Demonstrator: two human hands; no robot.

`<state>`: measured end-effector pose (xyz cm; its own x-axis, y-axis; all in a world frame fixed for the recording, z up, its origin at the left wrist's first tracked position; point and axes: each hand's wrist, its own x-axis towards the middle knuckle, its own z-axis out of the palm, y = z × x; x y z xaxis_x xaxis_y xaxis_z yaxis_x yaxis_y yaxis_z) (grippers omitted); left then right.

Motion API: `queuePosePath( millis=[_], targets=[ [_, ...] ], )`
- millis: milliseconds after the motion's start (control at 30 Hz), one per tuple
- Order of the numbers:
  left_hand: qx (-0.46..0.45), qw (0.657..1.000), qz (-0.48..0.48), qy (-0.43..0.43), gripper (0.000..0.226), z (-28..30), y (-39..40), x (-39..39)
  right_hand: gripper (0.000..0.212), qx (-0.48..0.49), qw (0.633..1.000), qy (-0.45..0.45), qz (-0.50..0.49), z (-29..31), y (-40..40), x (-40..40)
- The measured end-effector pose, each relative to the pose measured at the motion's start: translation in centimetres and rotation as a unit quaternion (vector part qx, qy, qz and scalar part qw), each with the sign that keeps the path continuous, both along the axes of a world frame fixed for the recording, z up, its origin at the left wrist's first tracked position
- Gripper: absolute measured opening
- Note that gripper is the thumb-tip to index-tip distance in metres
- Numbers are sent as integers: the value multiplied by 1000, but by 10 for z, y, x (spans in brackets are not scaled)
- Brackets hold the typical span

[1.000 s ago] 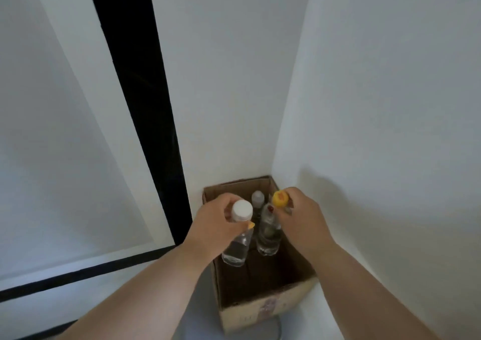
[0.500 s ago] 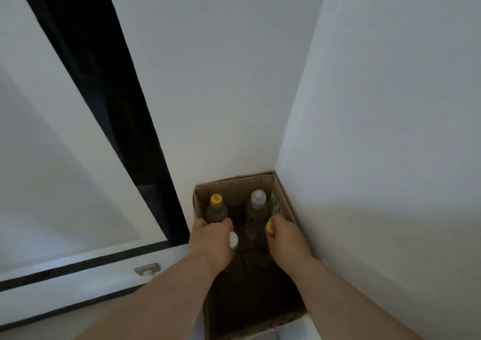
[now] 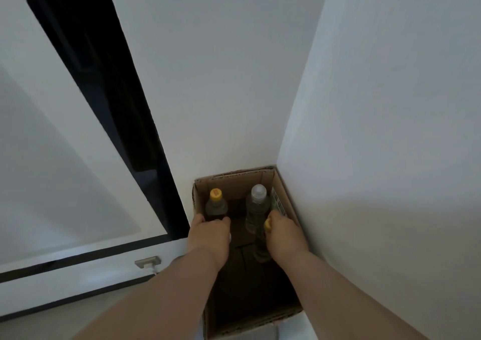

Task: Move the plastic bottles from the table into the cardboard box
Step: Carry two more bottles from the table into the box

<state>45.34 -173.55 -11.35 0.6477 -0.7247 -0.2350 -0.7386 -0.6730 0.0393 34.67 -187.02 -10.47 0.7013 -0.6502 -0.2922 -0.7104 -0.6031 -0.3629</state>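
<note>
An open cardboard box (image 3: 283, 191) stands on the floor in the corner of two white walls. At its far end stand two clear plastic bottles: one with a yellow cap (image 3: 216, 205) on the left and one with a white cap (image 3: 256, 204) on the right. Both my hands reach down inside the box. My left hand (image 3: 210, 238) is closed over a white-capped bottle, of which only a sliver of cap shows at the knuckles. My right hand (image 3: 285, 235) grips the neck of a yellow-capped bottle (image 3: 261, 246) that stands upright in the box.
White walls close in the box at the back and right. A dark vertical gap (image 3: 109, 84) and white panels lie to the left. A wall socket with a white cable (image 3: 147, 263) sits low on the left panel. A green-labelled item (image 3: 277, 203) leans inside the box's right wall.
Both hands have sunk deeper into the box with their bottles. The left hand's white cap is now almost hidden. The view has tilted slightly.
</note>
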Motion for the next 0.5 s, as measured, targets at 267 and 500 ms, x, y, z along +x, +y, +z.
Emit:
queuePosePath(
  millis=[267, 500],
  targets=[
    [75, 996, -47, -19, 24, 4, 1, -1, 30, 18, 999, -40, 24, 4, 3, -3],
    [126, 990, -64, -16, 9, 11, -1, -5, 18, 6, 999, -31, 29, 1, 4, -5]
  ],
)
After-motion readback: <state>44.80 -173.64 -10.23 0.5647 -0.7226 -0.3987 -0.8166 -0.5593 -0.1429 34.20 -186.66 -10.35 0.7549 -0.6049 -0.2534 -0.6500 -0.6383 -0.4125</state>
